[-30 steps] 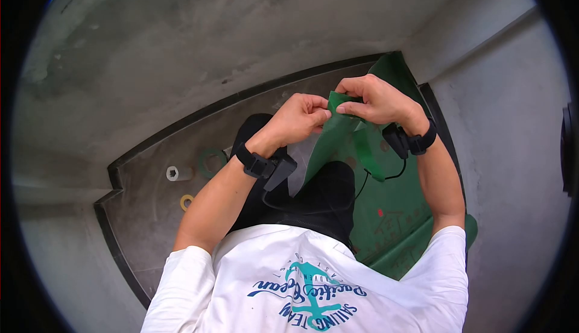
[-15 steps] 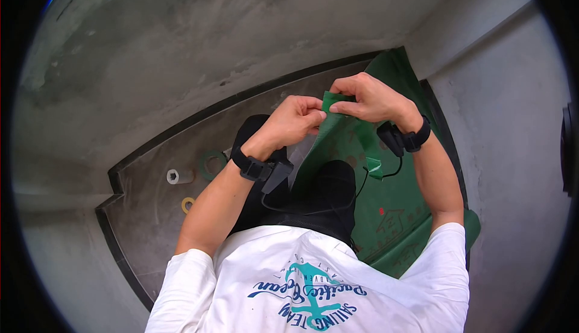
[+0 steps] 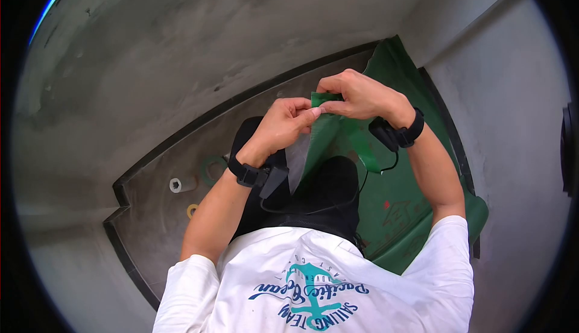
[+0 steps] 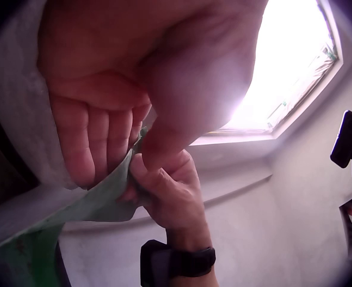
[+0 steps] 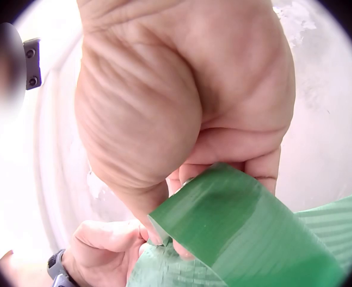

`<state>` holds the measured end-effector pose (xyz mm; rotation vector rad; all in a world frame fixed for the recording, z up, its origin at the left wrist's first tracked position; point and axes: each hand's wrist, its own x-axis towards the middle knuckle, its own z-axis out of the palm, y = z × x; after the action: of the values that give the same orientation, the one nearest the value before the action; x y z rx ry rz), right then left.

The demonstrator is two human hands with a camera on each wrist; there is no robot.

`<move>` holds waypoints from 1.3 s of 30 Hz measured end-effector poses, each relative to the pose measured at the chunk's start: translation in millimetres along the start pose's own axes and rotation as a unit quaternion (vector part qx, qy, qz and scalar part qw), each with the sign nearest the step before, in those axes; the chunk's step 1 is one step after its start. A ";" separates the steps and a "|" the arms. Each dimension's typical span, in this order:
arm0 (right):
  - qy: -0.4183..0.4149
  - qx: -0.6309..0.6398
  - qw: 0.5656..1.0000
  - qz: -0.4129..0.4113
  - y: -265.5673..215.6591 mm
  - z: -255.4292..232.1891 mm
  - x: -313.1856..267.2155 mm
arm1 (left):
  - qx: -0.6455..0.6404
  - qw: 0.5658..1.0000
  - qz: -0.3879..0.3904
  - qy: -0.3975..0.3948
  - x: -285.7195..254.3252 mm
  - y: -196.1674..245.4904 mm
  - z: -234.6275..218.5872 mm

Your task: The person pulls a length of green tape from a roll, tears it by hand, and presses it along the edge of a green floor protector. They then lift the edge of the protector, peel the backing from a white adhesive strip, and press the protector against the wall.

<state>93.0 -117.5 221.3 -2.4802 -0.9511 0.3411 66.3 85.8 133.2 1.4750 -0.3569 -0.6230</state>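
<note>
A large green sheet [image 3: 325, 140] rises from the floor to a raised corner between my two hands. My left hand [image 3: 278, 127] pinches the edge of that sheet between thumb and fingers. Beside it, fingertips close to the left thumb, my right hand [image 3: 365, 97] holds a strip of glossy green tape [image 5: 242, 221] at the same corner. The tape's free length hangs below the right palm, over the sheet. In the left wrist view, the sheet's edge runs up to where both thumbs meet; part of the grip is hidden behind the fingers.
On the floor at the left lie a white roll [image 3: 183, 185], a green tape ring [image 3: 213, 170] and a yellow tape ring [image 3: 192, 211] partly behind the left forearm. My black-clad knees [image 3: 335, 182] are beneath the sheet. Grey walls [image 3: 241, 31] stand close ahead and at the right.
Both hands have shifted slightly left in the head view, bringing the sheet's corner along. The fingertips have drawn closer together, and the hanging tape strip has swung and turned.
</note>
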 end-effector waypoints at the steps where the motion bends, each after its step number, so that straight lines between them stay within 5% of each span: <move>1: -0.001 0.000 1.000 -0.012 2.8 1.0 1.1 | -0.026 0.999 0.022 0.013 2.9 -7.1 0.8; 9: -0.013 -0.016 0.998 0.057 -1.7 0.9 -2.9 | 0.035 0.994 0.074 0.070 13.5 -19.6 -0.4; 12: 0.038 -0.009 0.998 0.046 5.2 4.4 -4.8 | 0.081 0.966 0.146 0.196 16.8 -21.7 6.3; 13: 0.047 -0.004 0.997 0.056 7.1 3.5 -6.3 | 0.086 0.969 0.144 0.182 12.5 -17.3 7.9; 15: 0.129 0.088 0.984 0.083 19.9 5.0 -8.4 | 0.213 0.933 0.163 0.240 7.4 -15.9 5.7; 21: 0.323 0.231 0.911 0.109 66.7 33.6 -35.2 | 0.193 0.932 0.159 0.264 14.9 -42.4 -26.1; 33: 0.166 0.282 0.883 0.338 162.7 162.0 -121.8 | 0.147 0.943 0.181 0.238 25.6 -73.4 -65.8; 35: 0.204 0.333 0.839 0.379 180.1 178.7 -133.4 | 0.162 0.929 0.190 0.274 21.4 -87.1 -75.6; 38: 0.392 0.510 0.640 0.421 215.0 207.7 -152.3 | 0.145 0.934 0.173 0.278 16.2 -99.5 -89.1; 39: 0.394 0.509 0.640 0.420 217.7 214.9 -157.5 | 0.145 0.935 0.166 0.277 14.7 -101.3 -92.0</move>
<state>19.0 -296.8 -63.0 -1.4621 0.6953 -0.0083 114.4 153.5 23.3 1.7478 -0.2496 0.1352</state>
